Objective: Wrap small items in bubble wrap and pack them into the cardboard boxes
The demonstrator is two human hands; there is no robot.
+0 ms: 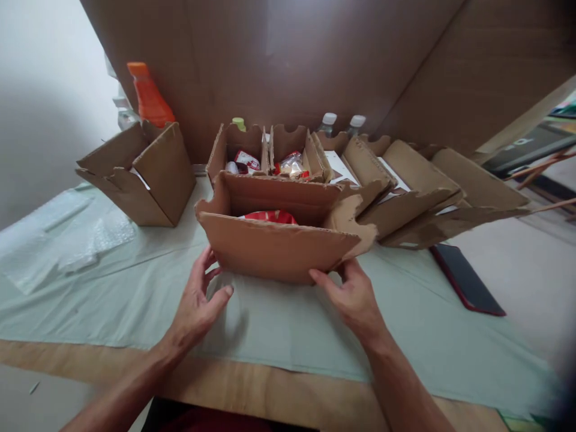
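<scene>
In front of me a cardboard box [279, 249] with an open top and notched ends sits on the pale green cloth, with a red packet [272, 216] partly visible inside. My left hand [204, 294] is at the box's lower left corner, thumb and fingers apart. Its fingertips are close to the box end; whether they touch cannot be made out. My right hand [348, 291] grips the lower right corner, thumb on the front face and fingers around the end. Behind stand a box with small packets [245, 161] and a box with clear-wrapped food [292, 165].
Several more cardboard bins [407, 174] lean in a row at the right. Another cardboard box [164, 174] and bubble wrap [67, 228] are at the left. An orange bottle [150, 96] stands behind. A dark phone [468, 279] lies at the right edge.
</scene>
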